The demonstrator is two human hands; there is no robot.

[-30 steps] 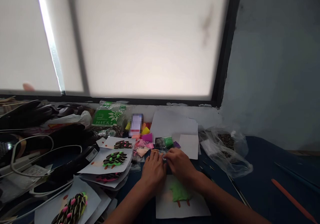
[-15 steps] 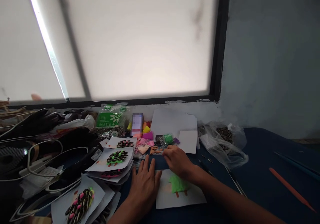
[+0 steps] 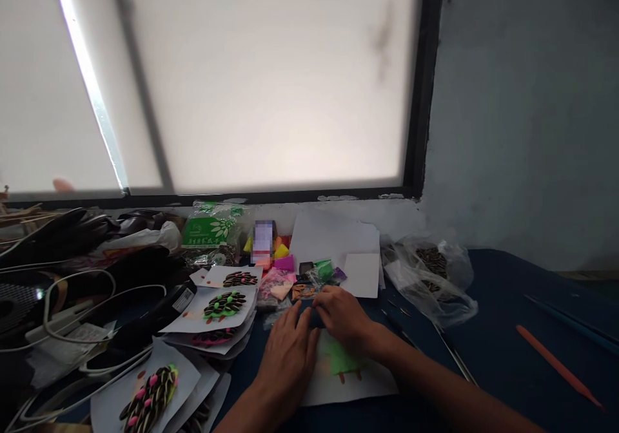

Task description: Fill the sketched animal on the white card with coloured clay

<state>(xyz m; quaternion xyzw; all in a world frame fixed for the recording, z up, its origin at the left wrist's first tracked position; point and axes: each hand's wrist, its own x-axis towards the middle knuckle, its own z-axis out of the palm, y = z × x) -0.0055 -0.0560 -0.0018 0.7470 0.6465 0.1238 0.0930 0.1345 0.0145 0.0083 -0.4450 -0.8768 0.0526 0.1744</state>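
Note:
On the blue tabletop lies a white sheet (image 3: 372,384) bearing a flat patch of bright green clay (image 3: 342,359) with two short brown legs under it. My left hand (image 3: 290,352) lies at the sheet's left edge, fingers stretched out, holding nothing. Over the sheet's top edge, my right hand (image 3: 342,314) has its fingers curled together; whatever is between them is hidden. Just beyond its fingertips sits a clear packet of orange-brown clay (image 3: 304,291), with a green clay packet (image 3: 324,269) behind it.
Sheets with seed-covered clay hedgehogs (image 3: 225,304) are stacked at left, beside tangled white cables (image 3: 111,291). A phone (image 3: 264,240) leans at the back. A clear bag of sunflower seeds (image 3: 432,272), a pen (image 3: 457,356) and an orange clay tool (image 3: 556,365) lie at right.
My left hand has shifted slightly right and covers more of the sheet's left edge. My right hand has moved slightly nearer me, its fingers still curled. The view has turned a little.

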